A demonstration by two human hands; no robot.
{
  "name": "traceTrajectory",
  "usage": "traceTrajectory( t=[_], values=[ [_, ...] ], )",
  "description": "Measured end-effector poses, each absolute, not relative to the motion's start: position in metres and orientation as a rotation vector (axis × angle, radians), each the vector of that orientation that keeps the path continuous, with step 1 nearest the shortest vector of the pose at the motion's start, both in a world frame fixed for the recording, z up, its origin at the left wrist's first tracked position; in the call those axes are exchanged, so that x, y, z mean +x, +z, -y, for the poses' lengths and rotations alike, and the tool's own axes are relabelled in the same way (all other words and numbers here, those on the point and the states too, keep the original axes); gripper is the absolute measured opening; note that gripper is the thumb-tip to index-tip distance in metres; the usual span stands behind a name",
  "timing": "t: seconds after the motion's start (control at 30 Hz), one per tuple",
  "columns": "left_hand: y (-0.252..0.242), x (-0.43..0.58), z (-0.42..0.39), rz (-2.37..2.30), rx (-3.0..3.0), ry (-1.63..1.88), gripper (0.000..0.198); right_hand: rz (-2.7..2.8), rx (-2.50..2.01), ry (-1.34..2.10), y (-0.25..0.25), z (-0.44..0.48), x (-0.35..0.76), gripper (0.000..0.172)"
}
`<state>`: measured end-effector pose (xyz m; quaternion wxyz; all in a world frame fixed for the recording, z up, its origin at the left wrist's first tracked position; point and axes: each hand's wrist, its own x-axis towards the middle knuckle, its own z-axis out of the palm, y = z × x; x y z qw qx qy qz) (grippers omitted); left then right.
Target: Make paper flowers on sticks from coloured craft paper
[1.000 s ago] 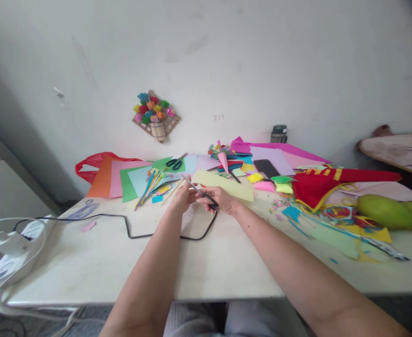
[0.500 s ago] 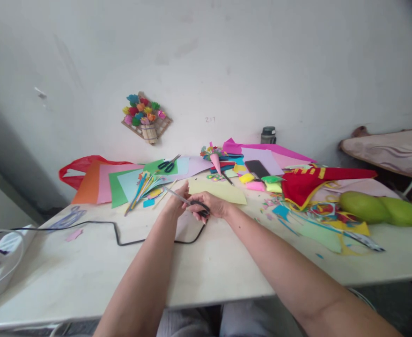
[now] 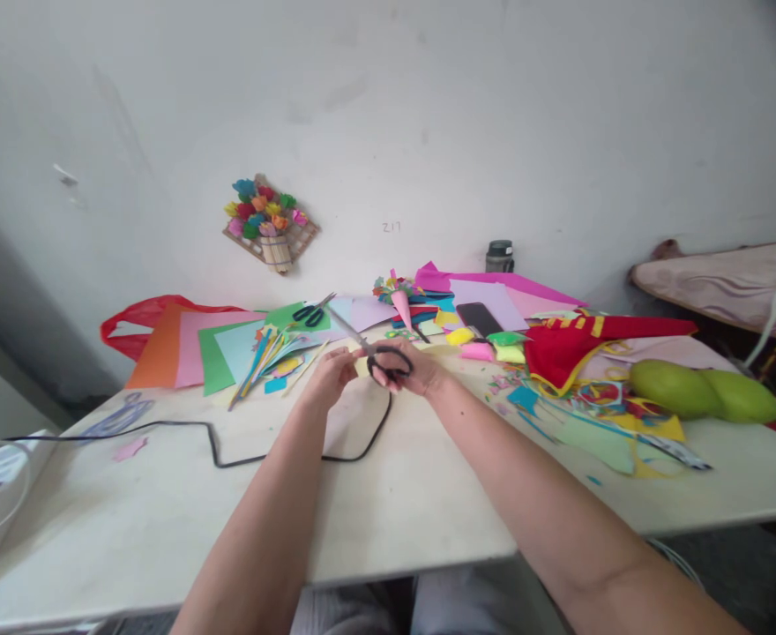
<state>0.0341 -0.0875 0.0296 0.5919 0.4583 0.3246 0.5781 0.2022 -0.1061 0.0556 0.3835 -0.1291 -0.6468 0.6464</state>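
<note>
Black-handled scissors (image 3: 380,355) sit in the right hand (image 3: 415,377), over the middle of the pale table (image 3: 394,516), just above the loop of a black cable (image 3: 229,456). The right hand's fingers are curled through and around the handle loops. The blades run from that hand up and to the left, toward the far side, so the long axis slants across the gap between the two hands, tip pointing away from the person.

The left hand (image 3: 325,379) is just left of the blades, level with their near half and closer to the steel than to the handles. Its fingers are drawn together toward the blades; they may be pinching a small pale scrap, but the view is too small to tell. Both forearms reach forward from the near edge and converge, wrists low over the tabletop.

A second pair of scissors (image 3: 309,312) lies farther off on the coloured paper sheets (image 3: 212,348); a phone (image 3: 479,317) and red cloth (image 3: 579,350) lie to the right.
</note>
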Motion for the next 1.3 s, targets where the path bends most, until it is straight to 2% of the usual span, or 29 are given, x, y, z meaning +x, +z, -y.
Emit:
traceTrajectory(
  t=[0.13, 0.27, 0.43, 0.57, 0.73, 1.13, 1.3],
  values=[
    [0.036, 0.034, 0.086, -0.666, 0.974, 1.491, 0.012, 1.427, -0.287, 1.525, 0.065, 0.095, 0.224, 0.044],
    [0.040, 0.030, 0.088, -0.534, 0.824, 1.613, 0.011, 1.190, -0.435, 1.315, 0.070, 0.084, 0.243, 0.046],
    [0.040, 0.020, 0.086, -0.428, 0.677, 1.721, 0.008, 1.220, -1.081, 0.998, 0.057, 0.063, 0.254, 0.039],
    [0.039, 0.018, 0.086, -0.399, 0.615, 1.716, 0.006, 1.638, -1.693, 0.598, 0.046, 0.058, 0.255, 0.030],
    [0.039, 0.020, 0.087, -0.405, 0.594, 1.688, 0.012, 1.892, -2.045, 0.112, 0.038, 0.063, 0.250, 0.030],
    [0.045, 0.019, 0.095, -0.348, 0.743, 1.642, 0.028, 1.980, -2.154, 0.169, 0.033, 0.066, 0.245, 0.042],
    [0.048, 0.018, 0.099, -0.372, 0.773, 1.685, 0.027, 2.017, -2.091, -0.010, 0.038, 0.071, 0.239, 0.038]
  ],
)
